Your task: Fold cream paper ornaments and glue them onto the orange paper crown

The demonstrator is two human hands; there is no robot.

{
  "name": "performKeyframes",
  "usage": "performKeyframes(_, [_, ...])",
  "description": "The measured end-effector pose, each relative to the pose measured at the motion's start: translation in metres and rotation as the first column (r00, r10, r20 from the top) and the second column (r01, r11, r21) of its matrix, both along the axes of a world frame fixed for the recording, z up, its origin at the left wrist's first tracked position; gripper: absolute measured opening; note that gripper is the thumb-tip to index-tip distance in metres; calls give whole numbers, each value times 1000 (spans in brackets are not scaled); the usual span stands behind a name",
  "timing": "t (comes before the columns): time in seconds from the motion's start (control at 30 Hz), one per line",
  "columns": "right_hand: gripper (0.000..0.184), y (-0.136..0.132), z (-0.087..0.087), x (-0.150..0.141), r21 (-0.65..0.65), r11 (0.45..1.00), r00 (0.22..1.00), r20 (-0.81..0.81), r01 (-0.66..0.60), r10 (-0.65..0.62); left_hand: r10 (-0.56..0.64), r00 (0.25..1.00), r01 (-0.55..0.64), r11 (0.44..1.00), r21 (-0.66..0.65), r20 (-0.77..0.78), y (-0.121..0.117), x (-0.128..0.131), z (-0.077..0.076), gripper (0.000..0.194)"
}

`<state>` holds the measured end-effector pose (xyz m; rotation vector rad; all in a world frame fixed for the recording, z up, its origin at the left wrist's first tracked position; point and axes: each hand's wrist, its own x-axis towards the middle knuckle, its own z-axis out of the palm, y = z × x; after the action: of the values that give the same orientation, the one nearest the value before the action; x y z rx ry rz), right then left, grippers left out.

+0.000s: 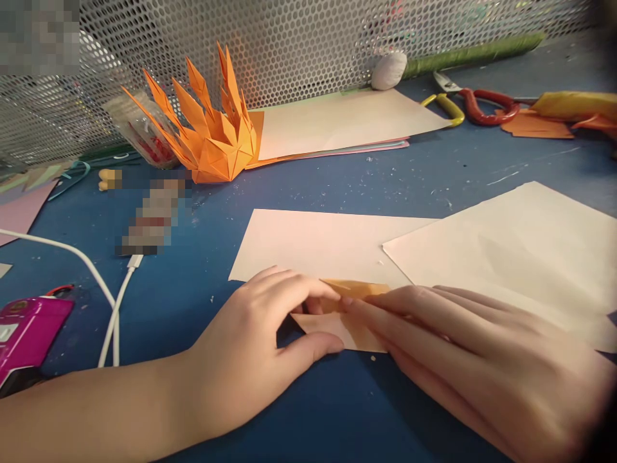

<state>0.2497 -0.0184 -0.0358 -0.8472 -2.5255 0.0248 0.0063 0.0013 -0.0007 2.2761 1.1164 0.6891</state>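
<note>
A small piece of folded paper (354, 331), pale with an orange-tan part along its far edge, lies on the blue table. My left hand (260, 328) curls over its left side, with the thumb on the near flap and fingertips at the fold. From the right, the closed fingers of my right hand (463, 360) press on the same paper, their tips meeting the left fingertips. My hands hide part of the folds. Just beyond lie a white paper sheet (308, 241) and, overlapping it, another pale sheet (540, 244).
An orange folded-paper model (226, 148) with pointed spikes stands at the back, by stacked paper (337, 122). Red-handled scissors (491, 116) and a white lump (388, 69) sit back right. A white cable (87, 257) and magenta tool (38, 328) are left; metal mesh (299, 45) closes the back.
</note>
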Motion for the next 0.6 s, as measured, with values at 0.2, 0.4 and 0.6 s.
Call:
performKeyframes(0.2, [33, 4, 1, -2, -65, 998, 998, -65, 19, -23, 145, 988, -134, 977, -167, 56, 2, 6, 7, 33])
performKeyframes(0.4, [34, 6, 1, -6, -152, 987, 989, -132, 46, -67, 139, 988, -130, 983, -127, 70, -1, 8, 7, 25])
performKeyframes(0.6, [36, 5, 2, -5, -114, 992, 993, -104, 51, -63, 33, 998, -33, 999, -6, 59, -2, 4, 4, 19])
